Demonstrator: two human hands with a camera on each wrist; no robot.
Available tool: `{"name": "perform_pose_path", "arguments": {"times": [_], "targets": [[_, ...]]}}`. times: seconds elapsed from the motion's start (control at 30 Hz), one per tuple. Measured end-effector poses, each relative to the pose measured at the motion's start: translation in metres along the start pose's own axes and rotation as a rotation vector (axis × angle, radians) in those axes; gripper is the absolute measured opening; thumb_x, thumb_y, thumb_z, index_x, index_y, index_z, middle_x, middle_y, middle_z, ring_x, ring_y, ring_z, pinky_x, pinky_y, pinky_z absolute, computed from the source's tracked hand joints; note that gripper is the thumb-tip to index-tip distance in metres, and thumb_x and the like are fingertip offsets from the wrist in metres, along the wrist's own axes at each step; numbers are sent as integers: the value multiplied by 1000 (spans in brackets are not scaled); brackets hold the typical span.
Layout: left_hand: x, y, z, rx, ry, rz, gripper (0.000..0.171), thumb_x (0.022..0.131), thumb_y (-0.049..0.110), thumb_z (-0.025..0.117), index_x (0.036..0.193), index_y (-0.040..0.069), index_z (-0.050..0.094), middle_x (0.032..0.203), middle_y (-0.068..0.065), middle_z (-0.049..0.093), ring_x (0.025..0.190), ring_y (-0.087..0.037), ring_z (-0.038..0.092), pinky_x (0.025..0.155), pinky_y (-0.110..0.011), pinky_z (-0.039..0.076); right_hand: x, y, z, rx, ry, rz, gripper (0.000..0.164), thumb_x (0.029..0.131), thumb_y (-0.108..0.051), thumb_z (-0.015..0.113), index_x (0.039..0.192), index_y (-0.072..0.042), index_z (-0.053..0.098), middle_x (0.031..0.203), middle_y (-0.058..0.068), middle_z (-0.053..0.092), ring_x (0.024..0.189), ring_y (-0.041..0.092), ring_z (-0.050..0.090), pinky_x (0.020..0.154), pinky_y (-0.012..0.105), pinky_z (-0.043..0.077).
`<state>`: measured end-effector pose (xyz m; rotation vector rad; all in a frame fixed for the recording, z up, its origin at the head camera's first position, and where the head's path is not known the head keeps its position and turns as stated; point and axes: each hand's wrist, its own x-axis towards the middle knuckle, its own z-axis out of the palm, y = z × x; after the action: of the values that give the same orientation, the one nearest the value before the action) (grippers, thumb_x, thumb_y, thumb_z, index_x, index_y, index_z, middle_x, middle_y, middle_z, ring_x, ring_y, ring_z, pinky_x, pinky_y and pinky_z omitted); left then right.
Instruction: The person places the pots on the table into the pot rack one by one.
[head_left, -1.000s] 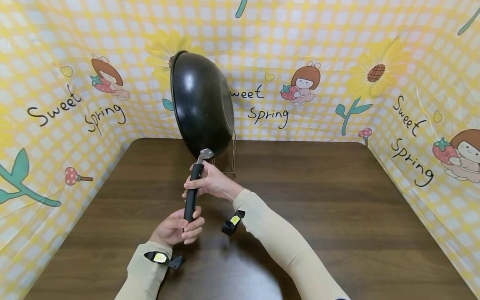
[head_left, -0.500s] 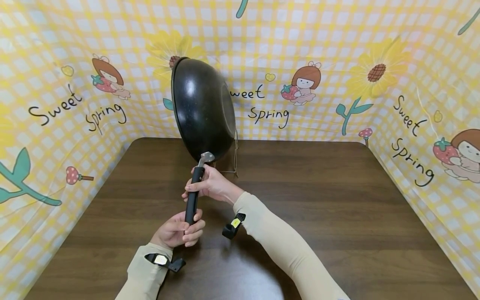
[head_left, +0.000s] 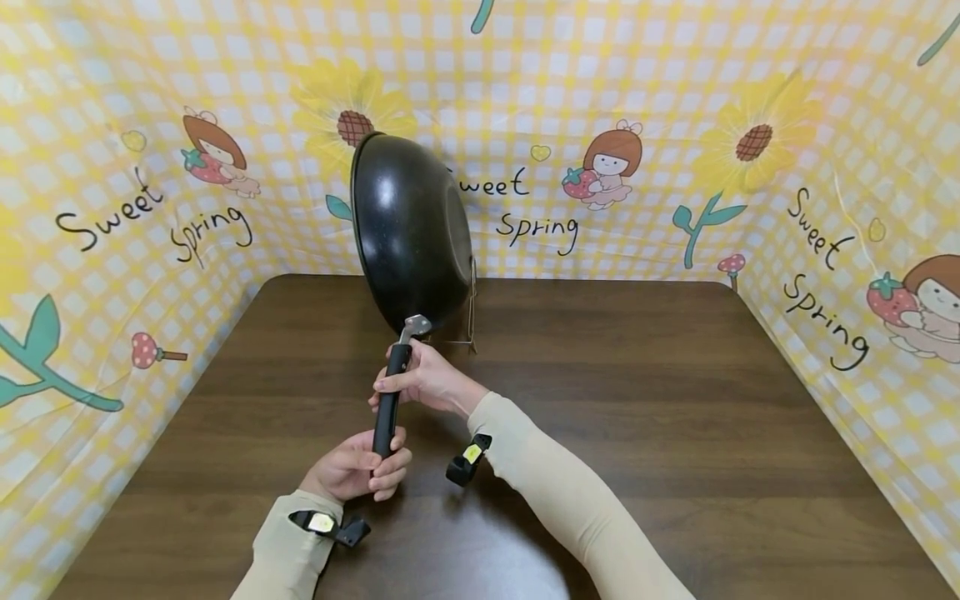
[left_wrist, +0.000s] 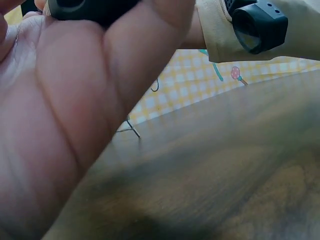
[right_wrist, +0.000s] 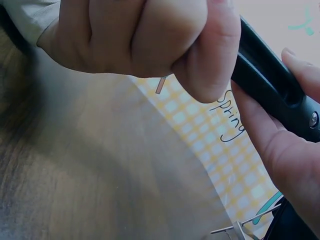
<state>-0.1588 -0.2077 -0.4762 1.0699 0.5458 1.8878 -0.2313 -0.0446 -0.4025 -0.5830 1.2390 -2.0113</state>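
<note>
A black wok [head_left: 408, 237] is tipped up on its side in the head view, its dark outer base turned to the right and its rim to the left. Its black handle [head_left: 387, 417] points down towards me. My left hand [head_left: 352, 467] grips the handle's end. Higher up, close to the metal bracket [head_left: 414, 326], my right hand [head_left: 427, 379] holds the same handle with the thumb across it. The right wrist view shows both hands on the handle [right_wrist: 272, 75]. A thin wire rack [head_left: 472, 312] stands behind the wok, mostly hidden by it.
The brown wooden table [head_left: 637, 400] spreads around the arms. A yellow checked cloth [head_left: 510, 100] with printed flowers and figures walls off its back and sides. A small black wrist camera [head_left: 461, 467] hangs below the right forearm.
The wok has sunk and shifted slightly to the right, over the wire rack. Both hands have moved down a little with it, keeping their hold on the handle.
</note>
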Motion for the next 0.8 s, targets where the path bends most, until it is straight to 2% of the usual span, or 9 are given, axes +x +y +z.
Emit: {"name": "perform_pose_path", "arguments": {"times": [0.3,0.53,0.6,0.8], "targets": [[-9,-5,0,5,26,-38,25,106,9,34,129,14,42,98,2,47,89,-10,51,88,-26,49,-2,11,-2,-19,14,36,35,91,20,50,102,-12,40,78,10,67,70,22,72,76,50,58],[-8,-4,-2,12,76,-72,24,104,5,34,125,13,44,100,2,52,91,-11,55,88,-30,49,-3,13,-6,-23,29,23,36,91,21,50,101,-12,41,79,10,65,69,22,71,78,53,57],[-7,-4,-2,14,81,-74,24,104,5,35,125,13,45,100,2,52,91,-11,55,88,-30,49,0,19,-12,-34,27,6,35,90,19,55,103,-11,41,80,11,65,70,24,71,77,53,57],[-7,-3,-2,37,96,-76,24,104,4,34,123,13,45,101,2,53,92,-12,56,89,-31,49,1,18,-14,-36,18,14,36,91,17,56,104,-12,40,81,11,68,72,25,72,78,52,57]]}}
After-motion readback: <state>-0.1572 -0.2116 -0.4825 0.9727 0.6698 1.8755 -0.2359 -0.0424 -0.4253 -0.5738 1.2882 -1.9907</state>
